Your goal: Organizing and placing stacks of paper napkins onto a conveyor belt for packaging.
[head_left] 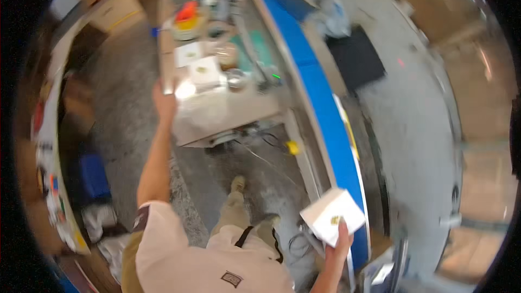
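Observation:
My left hand [164, 104] reaches forward to the near left corner of a cluttered worktable [228, 116], fingers closed around a small bright object [183, 91] that is too blurred to identify. My right hand [340, 244] is low at my right side and grips a white square box [332, 215] with a small yellow mark on it. That box hangs over the blue strip [325, 114] of a long bench. White flat packets [204, 70] lie on the worktable just beyond my left hand.
The worktable also carries a red and yellow object [188, 15], a roll of tape [219, 30], a small metal bowl [235, 78] and a teal mat [260, 49]. Cables [260, 141] trail on the concrete floor. A black mat [355, 57] lies right; shelves [49, 146] line the left.

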The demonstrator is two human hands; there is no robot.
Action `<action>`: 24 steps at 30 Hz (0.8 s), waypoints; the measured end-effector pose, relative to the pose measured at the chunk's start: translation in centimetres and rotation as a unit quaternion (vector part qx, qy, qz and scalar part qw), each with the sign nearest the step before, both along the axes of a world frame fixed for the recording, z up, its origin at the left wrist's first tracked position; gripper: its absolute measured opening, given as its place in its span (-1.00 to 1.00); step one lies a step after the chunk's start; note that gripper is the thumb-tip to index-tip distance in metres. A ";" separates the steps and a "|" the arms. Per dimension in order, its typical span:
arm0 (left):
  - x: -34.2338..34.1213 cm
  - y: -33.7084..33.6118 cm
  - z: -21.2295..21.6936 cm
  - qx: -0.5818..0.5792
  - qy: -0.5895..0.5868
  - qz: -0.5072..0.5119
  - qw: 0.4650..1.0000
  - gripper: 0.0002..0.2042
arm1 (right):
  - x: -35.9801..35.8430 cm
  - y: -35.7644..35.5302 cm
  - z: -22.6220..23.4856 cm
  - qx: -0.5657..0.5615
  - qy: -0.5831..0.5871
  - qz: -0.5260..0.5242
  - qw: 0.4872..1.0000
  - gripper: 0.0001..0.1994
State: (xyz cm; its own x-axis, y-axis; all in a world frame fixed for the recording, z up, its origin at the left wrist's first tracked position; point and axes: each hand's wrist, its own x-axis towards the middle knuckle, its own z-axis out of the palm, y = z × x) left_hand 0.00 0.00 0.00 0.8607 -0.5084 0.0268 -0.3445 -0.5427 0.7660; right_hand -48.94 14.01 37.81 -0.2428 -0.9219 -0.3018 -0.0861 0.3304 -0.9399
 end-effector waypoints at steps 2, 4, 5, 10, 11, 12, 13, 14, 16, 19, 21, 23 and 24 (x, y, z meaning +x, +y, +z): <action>-0.1 0.7 9.5 -0.236 0.223 -0.069 0.943 -0.59 | -0.4 2.8 -3.0 0.040 -0.131 -0.166 0.976 -0.34; -7.2 1.9 12.2 -0.182 0.325 -0.259 0.891 -0.61 | -0.4 1.2 -6.3 0.015 -0.238 -0.174 0.955 -0.40; -10.8 2.3 13.3 -0.191 0.420 -0.339 0.820 -0.60 | 1.4 0.5 -10.1 -0.011 -0.312 -0.183 0.932 -0.41; -32.0 9.7 18.8 -0.089 0.668 -0.551 0.493 -0.13 | -1.7 4.4 -13.5 -0.036 -0.347 -0.246 0.904 -0.44; -34.6 10.6 20.1 -0.075 0.624 -0.583 0.515 -0.14 | -3.2 5.7 -13.6 -0.046 -0.305 -0.257 0.916 -0.43; -37.3 11.7 21.2 -0.066 0.578 -0.613 0.535 -0.15 | -4.9 7.1 -13.8 -0.072 -0.284 -0.282 0.914 -0.39; -39.8 12.2 20.9 -0.039 0.521 -0.659 0.542 -0.18 | -7.1 8.6 -13.3 -0.086 -0.280 -0.297 0.909 -0.37; -42.2 13.3 21.2 -0.016 0.561 -0.659 0.501 -0.20 | -9.5 10.6 -12.5 -0.098 -0.277 -0.315 0.903 -0.35; -48.1 15.7 22.7 0.037 0.627 -0.631 0.456 -0.28 | -15.8 15.4 -12.5 -0.117 -0.247 -0.368 0.889 -0.37; -59.1 18.8 24.5 0.149 0.557 -0.665 0.475 -0.35 | -25.7 23.2 -13.0 -0.167 -0.244 -0.452 0.842 -0.42; -67.6 21.7 25.7 0.170 0.465 -0.721 0.485 -0.43 | -31.3 29.0 -12.9 -0.208 -0.240 -0.503 0.804 -0.40; -76.8 23.3 20.9 0.109 0.302 -0.827 0.461 -0.45 | -37.0 33.8 -13.7 -0.242 -0.203 -0.539 0.781 -0.40; -81.8 25.0 21.6 0.125 0.179 -0.855 0.471 -0.44 | -39.6 36.9 -14.2 -0.277 -0.207 -0.532 0.773 -0.42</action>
State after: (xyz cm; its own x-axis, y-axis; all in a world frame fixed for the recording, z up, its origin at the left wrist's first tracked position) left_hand -81.77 25.04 21.58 -0.8854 -0.4150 -0.2095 -0.3152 0.2046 0.9267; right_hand -88.51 50.88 23.58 -0.9407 -0.2830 -0.1870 0.3032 -0.4545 -0.8376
